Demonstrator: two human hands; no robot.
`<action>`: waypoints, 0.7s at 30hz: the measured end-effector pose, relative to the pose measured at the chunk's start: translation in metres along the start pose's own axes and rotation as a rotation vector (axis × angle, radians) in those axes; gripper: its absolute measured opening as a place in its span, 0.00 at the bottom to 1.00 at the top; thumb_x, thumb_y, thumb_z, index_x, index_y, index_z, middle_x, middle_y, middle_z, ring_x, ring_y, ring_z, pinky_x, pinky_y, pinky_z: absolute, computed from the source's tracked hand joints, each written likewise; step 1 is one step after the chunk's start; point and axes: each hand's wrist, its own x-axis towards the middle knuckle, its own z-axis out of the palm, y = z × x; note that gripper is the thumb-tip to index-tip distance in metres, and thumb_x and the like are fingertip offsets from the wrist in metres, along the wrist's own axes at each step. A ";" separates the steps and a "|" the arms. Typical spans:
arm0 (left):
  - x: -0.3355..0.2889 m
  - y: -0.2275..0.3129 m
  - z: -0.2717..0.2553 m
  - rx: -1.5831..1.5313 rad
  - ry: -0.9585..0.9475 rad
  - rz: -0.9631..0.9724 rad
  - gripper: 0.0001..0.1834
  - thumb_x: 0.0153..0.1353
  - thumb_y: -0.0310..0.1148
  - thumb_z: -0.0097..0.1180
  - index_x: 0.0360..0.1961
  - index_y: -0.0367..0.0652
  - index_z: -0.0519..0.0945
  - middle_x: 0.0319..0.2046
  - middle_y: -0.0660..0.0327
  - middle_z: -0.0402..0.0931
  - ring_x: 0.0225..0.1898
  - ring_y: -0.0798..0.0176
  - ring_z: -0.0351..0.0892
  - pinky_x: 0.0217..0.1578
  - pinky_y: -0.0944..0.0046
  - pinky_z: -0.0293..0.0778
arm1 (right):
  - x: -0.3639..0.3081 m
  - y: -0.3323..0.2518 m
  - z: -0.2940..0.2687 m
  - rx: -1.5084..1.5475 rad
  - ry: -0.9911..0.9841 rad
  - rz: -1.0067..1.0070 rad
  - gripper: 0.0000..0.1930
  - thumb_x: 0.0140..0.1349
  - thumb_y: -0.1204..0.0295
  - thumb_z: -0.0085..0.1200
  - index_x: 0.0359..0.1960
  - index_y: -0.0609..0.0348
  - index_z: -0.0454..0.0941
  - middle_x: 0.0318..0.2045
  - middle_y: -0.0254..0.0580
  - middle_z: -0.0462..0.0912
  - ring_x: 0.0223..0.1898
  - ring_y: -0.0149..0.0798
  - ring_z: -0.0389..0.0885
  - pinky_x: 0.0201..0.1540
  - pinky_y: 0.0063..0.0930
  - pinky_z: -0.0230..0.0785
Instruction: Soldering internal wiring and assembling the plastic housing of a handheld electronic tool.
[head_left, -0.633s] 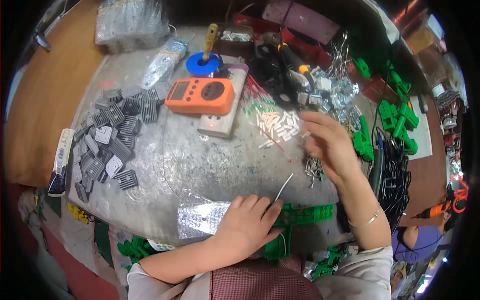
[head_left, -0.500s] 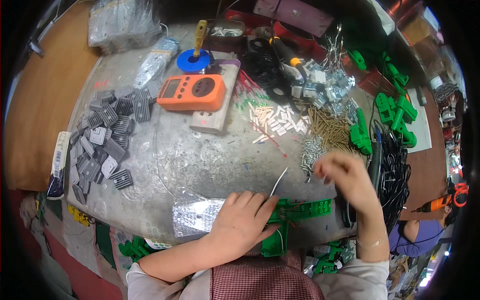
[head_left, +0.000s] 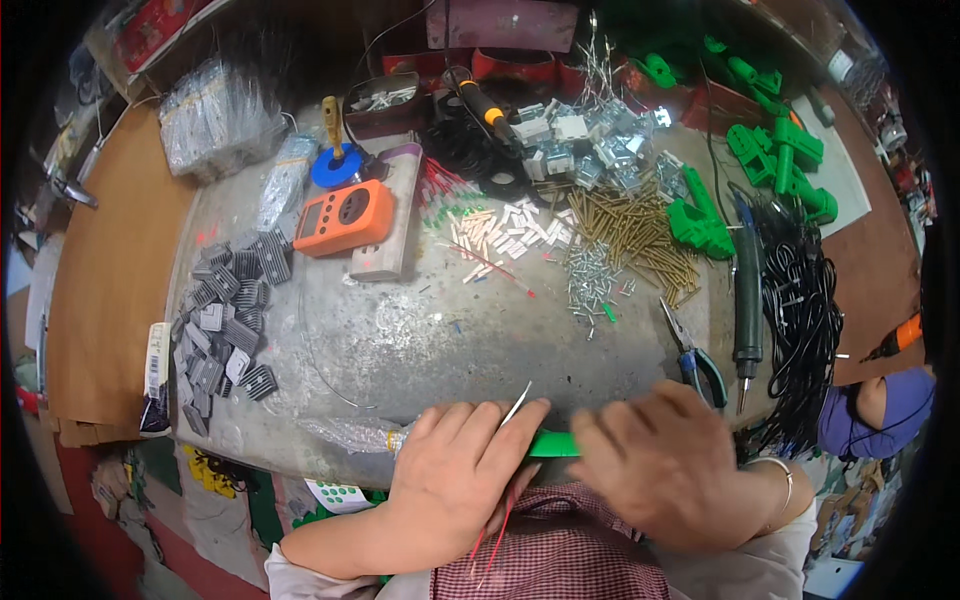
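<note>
My left hand [head_left: 460, 455] is closed around a green plastic housing [head_left: 553, 444] at the near edge of the bench. A white wire [head_left: 517, 403] sticks up between its fingers, and thin red wires [head_left: 503, 527] hang below it toward my checked apron. My right hand [head_left: 660, 460] is at the right end of the housing, its fingers smeared by motion; whether it grips anything does not show. Both hands cover most of the housing. Next to my left hand lies clear bubble wrap [head_left: 350, 432].
Pliers [head_left: 690, 350] and a dark screwdriver [head_left: 747, 300] lie at right, beside black cables [head_left: 803, 320]. Farther off are silver screws [head_left: 590, 280], brass-coloured screws [head_left: 640, 240], green housings [head_left: 700, 220] and an orange multimeter [head_left: 343, 218]. Grey finned blocks [head_left: 225, 310] are piled at left.
My right hand has come down from beside the silver screws to the green housing. The housing has turned, its open inside no longer showing, and red wires now hang below. The view has shifted.
</note>
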 end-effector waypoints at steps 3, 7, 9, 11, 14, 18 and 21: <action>-0.004 -0.003 -0.005 -0.056 -0.040 0.038 0.30 0.51 0.34 0.63 0.56 0.37 0.75 0.27 0.59 0.70 0.28 0.54 0.73 0.31 0.57 0.66 | 0.011 -0.023 0.015 -0.096 -0.098 -0.057 0.08 0.54 0.68 0.52 0.30 0.60 0.77 0.22 0.32 0.72 0.22 0.29 0.72 0.26 0.26 0.63; -0.008 -0.014 0.003 -0.049 -0.012 0.052 0.30 0.48 0.29 0.59 0.56 0.35 0.75 0.28 0.58 0.73 0.28 0.57 0.74 0.29 0.60 0.68 | 0.018 -0.025 0.031 -0.076 -0.093 -0.043 0.06 0.53 0.69 0.52 0.26 0.57 0.75 0.19 0.31 0.70 0.20 0.29 0.71 0.24 0.25 0.61; -0.009 -0.016 0.006 0.004 0.014 0.075 0.28 0.51 0.30 0.56 0.56 0.35 0.75 0.28 0.59 0.72 0.28 0.59 0.74 0.28 0.62 0.68 | 0.017 -0.022 0.034 -0.065 -0.072 -0.072 0.05 0.53 0.69 0.53 0.24 0.55 0.74 0.17 0.30 0.68 0.19 0.28 0.70 0.21 0.24 0.60; -0.006 -0.015 0.006 -0.015 0.026 0.084 0.28 0.47 0.26 0.59 0.54 0.34 0.75 0.29 0.55 0.75 0.28 0.52 0.76 0.28 0.57 0.70 | 0.016 -0.023 0.034 -0.059 -0.082 -0.051 0.05 0.52 0.69 0.53 0.24 0.54 0.74 0.17 0.30 0.68 0.19 0.28 0.70 0.22 0.24 0.60; -0.003 -0.016 0.007 -0.012 0.045 0.065 0.27 0.45 0.24 0.60 0.52 0.34 0.76 0.30 0.53 0.77 0.28 0.52 0.76 0.29 0.57 0.70 | 0.022 -0.023 0.028 -0.053 -0.103 -0.031 0.06 0.52 0.67 0.55 0.24 0.54 0.74 0.18 0.31 0.70 0.19 0.29 0.72 0.22 0.26 0.62; 0.010 -0.028 -0.001 -0.205 -0.044 0.033 0.27 0.47 0.25 0.63 0.53 0.37 0.76 0.35 0.53 0.78 0.33 0.48 0.79 0.34 0.55 0.74 | 0.031 -0.003 0.022 0.148 -0.081 -0.031 0.12 0.56 0.62 0.58 0.27 0.57 0.74 0.19 0.34 0.74 0.20 0.35 0.77 0.23 0.30 0.66; 0.013 -0.035 -0.005 -0.341 -0.081 0.005 0.25 0.52 0.27 0.63 0.54 0.39 0.75 0.34 0.53 0.77 0.34 0.47 0.78 0.36 0.55 0.74 | 0.037 0.006 0.013 0.224 -0.141 -0.032 0.16 0.60 0.57 0.58 0.29 0.60 0.75 0.20 0.37 0.77 0.22 0.38 0.80 0.24 0.32 0.68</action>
